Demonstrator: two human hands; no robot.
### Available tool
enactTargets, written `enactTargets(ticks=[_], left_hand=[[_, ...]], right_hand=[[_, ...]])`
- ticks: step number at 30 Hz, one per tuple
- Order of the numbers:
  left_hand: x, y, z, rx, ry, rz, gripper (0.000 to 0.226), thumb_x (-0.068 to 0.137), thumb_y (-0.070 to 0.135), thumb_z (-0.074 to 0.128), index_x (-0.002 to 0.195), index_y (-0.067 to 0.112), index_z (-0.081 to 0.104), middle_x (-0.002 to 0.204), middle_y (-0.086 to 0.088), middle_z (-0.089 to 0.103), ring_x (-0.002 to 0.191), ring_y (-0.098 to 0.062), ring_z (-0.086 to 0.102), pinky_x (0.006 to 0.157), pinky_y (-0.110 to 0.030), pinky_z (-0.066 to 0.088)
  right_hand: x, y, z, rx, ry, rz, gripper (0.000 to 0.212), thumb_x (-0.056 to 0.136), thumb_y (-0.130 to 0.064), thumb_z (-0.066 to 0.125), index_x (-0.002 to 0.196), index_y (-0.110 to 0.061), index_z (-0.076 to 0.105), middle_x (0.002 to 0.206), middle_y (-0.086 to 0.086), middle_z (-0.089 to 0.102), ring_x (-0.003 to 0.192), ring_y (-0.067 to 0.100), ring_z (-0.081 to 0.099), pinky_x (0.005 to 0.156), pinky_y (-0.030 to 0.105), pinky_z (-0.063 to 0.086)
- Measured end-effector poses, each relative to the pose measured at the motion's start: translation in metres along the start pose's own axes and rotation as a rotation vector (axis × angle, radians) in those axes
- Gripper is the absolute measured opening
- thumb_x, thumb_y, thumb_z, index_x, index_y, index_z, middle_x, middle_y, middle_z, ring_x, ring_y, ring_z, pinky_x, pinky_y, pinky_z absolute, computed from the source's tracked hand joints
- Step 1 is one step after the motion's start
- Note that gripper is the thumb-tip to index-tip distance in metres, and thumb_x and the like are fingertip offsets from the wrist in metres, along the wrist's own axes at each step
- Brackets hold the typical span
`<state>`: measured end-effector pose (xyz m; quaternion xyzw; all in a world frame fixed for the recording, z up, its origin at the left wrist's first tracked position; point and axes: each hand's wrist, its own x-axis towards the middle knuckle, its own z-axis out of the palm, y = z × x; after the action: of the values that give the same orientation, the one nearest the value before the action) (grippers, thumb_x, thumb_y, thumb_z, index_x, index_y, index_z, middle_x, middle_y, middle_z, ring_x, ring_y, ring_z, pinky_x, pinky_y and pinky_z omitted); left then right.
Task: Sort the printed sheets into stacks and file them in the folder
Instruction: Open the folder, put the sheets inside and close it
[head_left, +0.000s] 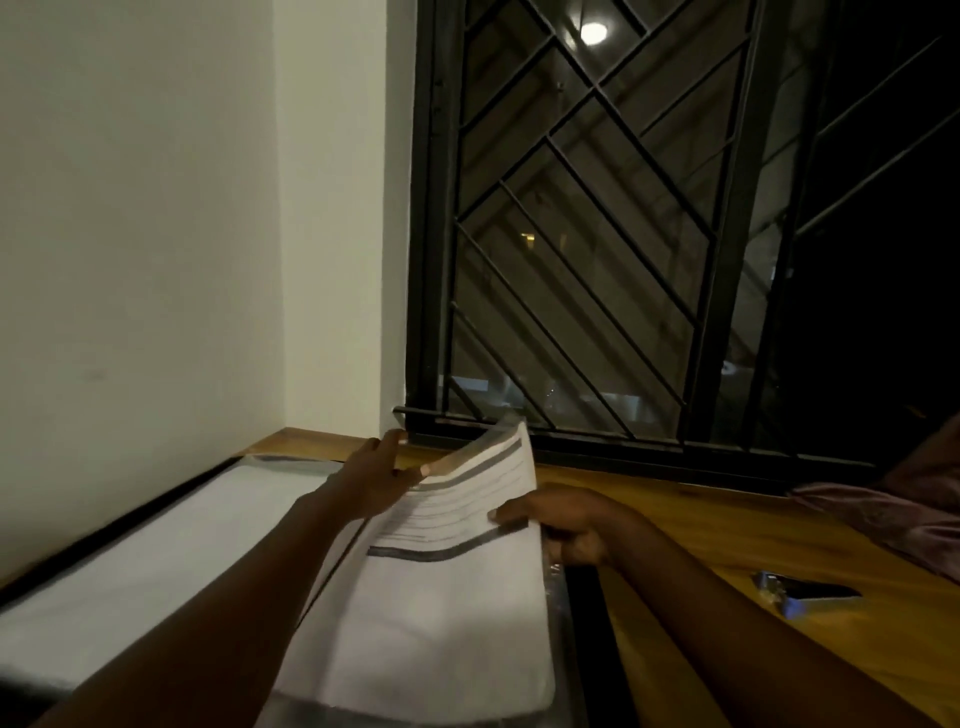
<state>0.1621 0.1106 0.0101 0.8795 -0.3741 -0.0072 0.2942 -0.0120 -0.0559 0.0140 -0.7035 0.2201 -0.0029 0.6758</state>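
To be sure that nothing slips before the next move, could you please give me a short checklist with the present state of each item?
1. Right hand grips the sheet by its right edge: ok.
2. Left hand touches the sheet's far left corner with straight fingers: ok.
3. Folder lies open on the desk: ok.
4. Sheet lies flat: not ok, its far end curls up.
5. Sheet is inside the clear sleeve: cannot tell.
6. Small dark object on the desk lies apart from the folder: ok.
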Motion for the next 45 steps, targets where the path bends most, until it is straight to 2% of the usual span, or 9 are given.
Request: enactTargets(ticks=[11,15,18,22,27,31,35,40,45], left_hand=[[-0.057,-0.046,-0.080,-0.142,0.035,-0.104,0.063,0.095,0.055,0.040,0.145,0.018,0.032,0.144,-0.013,0.044,0.127,-0.029,0.046,0.097,-0.037,0.042],[-0.076,-0.068,-0.106,-0.567,0.002,-0.162,0.057,0.092,0.060,0.044,0.139,0.028,0.040,0.126,-0.001,0.055,0.108,-0.022,0.056,0.078,-0.038,0.050],[-0.087,-0.090,-0.127,-1.105,0.087,-0.303,0.090,0.068,0.078,0.056,0.126,0.010,0.056,0.096,-0.007,0.068,0.089,-0.024,0.062,0.072,-0.036,0.051],[-0.105,-0.129,-0.148,-1.318,0.143,-0.391,0.080,0.083,0.077,0.032,0.117,0.010,0.059,0.113,-0.016,0.063,0.099,-0.031,0.063,0.075,-0.041,0.051],[-0.141,-0.175,-0.145,-0.708,-0.020,-0.416,0.071,0.054,0.022,0.091,0.116,0.003,0.063,0.100,-0.012,0.067,0.089,-0.028,0.065,0.070,-0.032,0.055],[-0.125,-0.180,-0.144,-0.205,-0.005,-0.438,0.046,0.063,-0.003,0.073,0.104,0.017,0.067,0.088,-0.007,0.065,0.072,-0.017,0.059,0.058,-0.017,0.045],[-0.113,-0.178,-0.134,0.073,0.024,-0.401,0.038,0.078,0.004,0.055,0.107,0.027,0.064,0.101,-0.001,0.059,0.074,-0.012,0.054,0.049,-0.011,0.038],[-0.116,-0.174,-0.124,0.188,0.001,-0.430,0.046,0.088,0.038,0.062,0.129,0.019,0.052,0.129,-0.004,0.057,0.116,-0.021,0.053,0.083,-0.022,0.039],[-0.119,-0.182,-0.121,0.204,0.015,-0.461,0.070,0.078,0.064,0.064,0.130,0.019,0.049,0.130,-0.005,0.057,0.119,-0.023,0.053,0.100,-0.032,0.041]], right_hand=[[-0.017,-0.113,0.087,0.009,0.009,-0.065,0.010,0.091,-0.001,0.053,0.101,-0.001,0.056,0.095,0.016,0.063,0.084,0.024,0.063,0.055,0.035,0.058],[0.002,-0.135,0.140,-0.012,-0.092,-0.078,0.036,0.090,-0.032,0.062,0.111,-0.005,0.049,0.113,0.025,0.060,0.096,0.037,0.065,0.062,0.046,0.060],[0.020,-0.127,0.178,-0.100,-0.185,-0.095,0.054,0.084,-0.059,0.057,0.110,-0.013,0.049,0.118,0.016,0.058,0.102,0.030,0.060,0.066,0.045,0.056],[0.040,-0.078,0.213,-0.594,-0.110,-0.173,0.040,0.096,-0.048,0.045,0.118,-0.016,0.053,0.112,0.007,0.057,0.092,0.020,0.055,0.089,0.035,0.042],[0.062,-0.015,0.226,-1.014,0.098,-0.313,0.096,0.067,-0.092,0.011,0.145,-0.039,0.028,0.157,-0.002,0.022,0.144,0.024,0.019,0.118,0.045,0.014],[0.070,0.001,0.236,-1.096,0.124,-0.332,0.066,0.088,-0.073,0.021,0.147,-0.044,0.021,0.160,-0.001,0.007,0.147,0.025,-0.001,0.116,0.054,-0.003],[0.074,0.018,0.245,-1.247,0.148,-0.337,0.073,0.081,-0.080,0.011,0.146,-0.048,0.018,0.161,-0.001,0.004,0.148,0.023,-0.003,0.115,0.055,-0.009],[0.075,0.021,0.245,-1.226,0.147,-0.354,0.080,0.073,-0.085,0.012,0.144,-0.049,0.024,0.160,-0.002,0.007,0.148,0.022,-0.001,0.116,0.052,-0.007],[0.072,0.018,0.226,-0.588,0.226,-0.502,0.047,0.083,-0.062,0.054,0.124,-0.039,0.056,0.144,-0.007,0.046,0.136,0.014,0.036,0.113,0.032,0.027]])
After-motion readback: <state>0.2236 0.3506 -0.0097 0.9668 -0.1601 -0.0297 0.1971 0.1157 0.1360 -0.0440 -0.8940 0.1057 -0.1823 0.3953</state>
